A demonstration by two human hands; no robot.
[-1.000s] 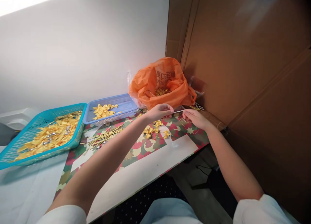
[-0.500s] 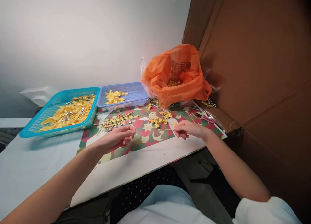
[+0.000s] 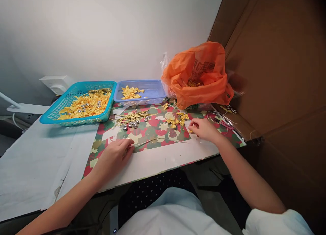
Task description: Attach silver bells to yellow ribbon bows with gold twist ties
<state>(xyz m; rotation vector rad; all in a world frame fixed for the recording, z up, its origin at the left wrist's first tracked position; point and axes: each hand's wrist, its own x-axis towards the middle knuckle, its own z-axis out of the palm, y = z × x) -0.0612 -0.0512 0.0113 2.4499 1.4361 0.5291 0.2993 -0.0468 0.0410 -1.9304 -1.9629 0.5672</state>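
My left hand (image 3: pixel 115 157) rests low over the near edge of the patterned sheet, its fingertips closed on one end of a thin pale twist tie (image 3: pixel 149 141). The rest of the tie lies rightward across the sheet, its far end free. My right hand (image 3: pixel 203 129) is beside a small heap of yellow ribbon bows (image 3: pixel 177 121), thumb and fingers pinched together. A bit of yellow shows under those fingertips; what they grip is hidden. Beyond my left hand lie several silver bells (image 3: pixel 133 124) and a bundle of gold twist ties (image 3: pixel 133 117).
A teal basket (image 3: pixel 76 121) of yellow bows, bells and gold ties stands at left. Alongside is a blue-purple basket (image 3: pixel 154 89) with more bows. An orange plastic bag (image 3: pixel 196 82) sits at the back, and a cardboard wall (image 3: pixel 280 75) rises on the right.
The tie was stretched between both hands; my right hand has let go of its end and moved to the bows. My left hand has lowered toward the table. The view has shifted left.
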